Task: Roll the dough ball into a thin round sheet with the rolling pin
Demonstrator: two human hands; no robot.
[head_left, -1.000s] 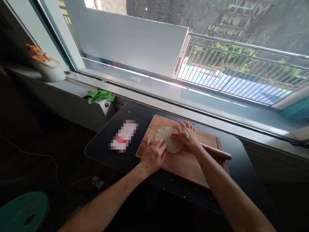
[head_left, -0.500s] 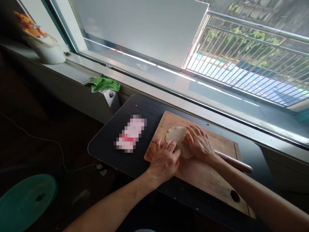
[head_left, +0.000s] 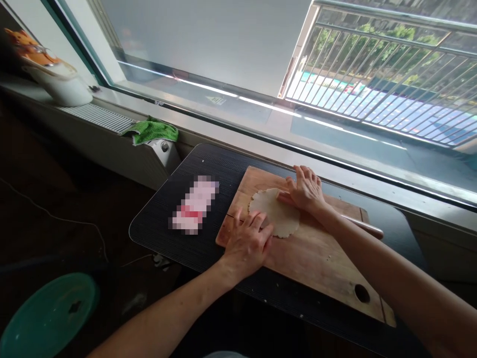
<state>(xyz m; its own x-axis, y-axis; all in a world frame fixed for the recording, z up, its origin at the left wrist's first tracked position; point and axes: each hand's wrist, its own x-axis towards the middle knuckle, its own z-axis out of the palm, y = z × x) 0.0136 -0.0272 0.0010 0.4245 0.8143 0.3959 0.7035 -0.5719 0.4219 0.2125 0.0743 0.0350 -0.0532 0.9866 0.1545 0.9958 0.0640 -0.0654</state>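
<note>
A thin round sheet of dough (head_left: 276, 221) with an uneven edge lies on a wooden cutting board (head_left: 313, 268). Across its far right part rests a wooden rolling pin (head_left: 363, 226), its middle hidden by my right hand and forearm. My right hand (head_left: 307, 189) lies over the pin with its palm down and fingers stretched out beyond it. At the near left edge of the dough, my left hand (head_left: 249, 238) rests with spread, slightly bent fingers touching dough and board; its fingertips are partly hidden.
The board sits on a black table (head_left: 160, 219) beside a window. A blurred pink-and-white item (head_left: 194, 204) lies left of the board. A green cloth (head_left: 156, 130) and a white bucket (head_left: 59, 84) are on the radiator. A green basin (head_left: 48, 313) stands lower left.
My right hand has moved away from me, toward the window, and the rolling pin has shifted the same way. More of the dough shows. My left hand stays near the dough's edge.
</note>
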